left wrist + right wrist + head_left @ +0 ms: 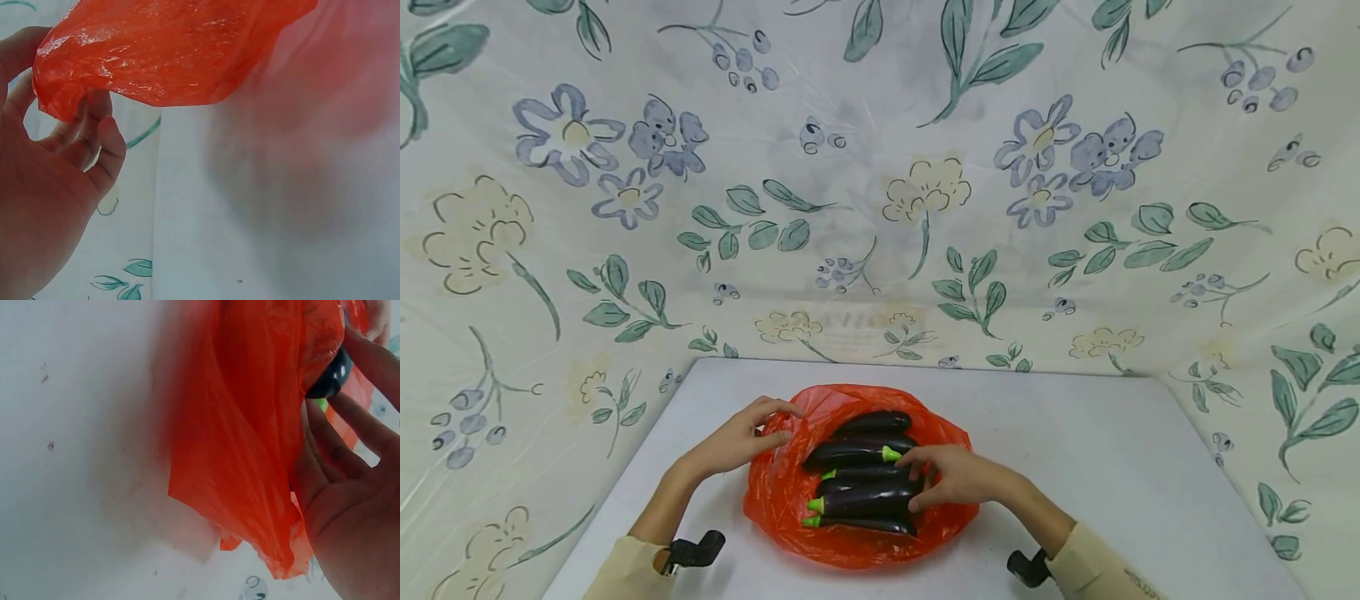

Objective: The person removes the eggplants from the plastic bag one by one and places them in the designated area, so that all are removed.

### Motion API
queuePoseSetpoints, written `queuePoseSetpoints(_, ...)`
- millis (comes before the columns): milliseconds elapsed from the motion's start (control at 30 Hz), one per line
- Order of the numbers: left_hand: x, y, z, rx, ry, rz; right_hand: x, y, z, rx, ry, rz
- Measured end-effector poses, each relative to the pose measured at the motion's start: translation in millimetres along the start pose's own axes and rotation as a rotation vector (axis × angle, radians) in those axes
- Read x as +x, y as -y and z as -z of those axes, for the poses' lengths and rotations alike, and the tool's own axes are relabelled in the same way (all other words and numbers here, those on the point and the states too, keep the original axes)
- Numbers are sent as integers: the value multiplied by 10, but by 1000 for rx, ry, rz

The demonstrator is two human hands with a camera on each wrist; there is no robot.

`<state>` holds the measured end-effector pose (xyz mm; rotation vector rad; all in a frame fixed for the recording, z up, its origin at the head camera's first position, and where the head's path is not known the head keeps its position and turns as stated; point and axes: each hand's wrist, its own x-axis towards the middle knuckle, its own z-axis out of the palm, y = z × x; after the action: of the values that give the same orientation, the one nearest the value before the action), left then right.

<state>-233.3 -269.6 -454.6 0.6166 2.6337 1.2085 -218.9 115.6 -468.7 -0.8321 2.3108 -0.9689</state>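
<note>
A red plastic bag [790, 537] lies spread open on the table, with several dark purple eggplants [865, 502] side by side in it, some showing green stem ends. My left hand [741, 435] holds the bag's left rim; in the left wrist view the red film passes between thumb and fingers [109, 147]. From the right, my right hand [958, 477] reaches over the bag's rim, its spread thumb and fingers at the right ends of the middle eggplants. In the right wrist view, a glossy eggplant end [331, 378] shows between thumb and fingers, partly hidden by the bag.
The white table [1075, 467] extends on both sides of the bag. Behind it and at the sides hangs a floral-patterned sheet [880, 275]. A black wrist camera mount [696, 550] sits on the left wrist, another [1028, 568] on the right.
</note>
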Motion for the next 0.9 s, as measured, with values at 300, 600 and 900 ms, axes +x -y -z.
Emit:
queuePoseSetpoints(300, -15, -7, 11, -3, 7, -11, 14, -13, -50, -1, 2, -2)
queuePoseSetpoints(600, -24, -5, 16, 8, 4, -15, 1, 18, -53, -7, 0, 2)
queuePoseSetpoints(900, -33, -9, 20, 11, 1, -17, -24, 19, -10, 9, 1, 21)
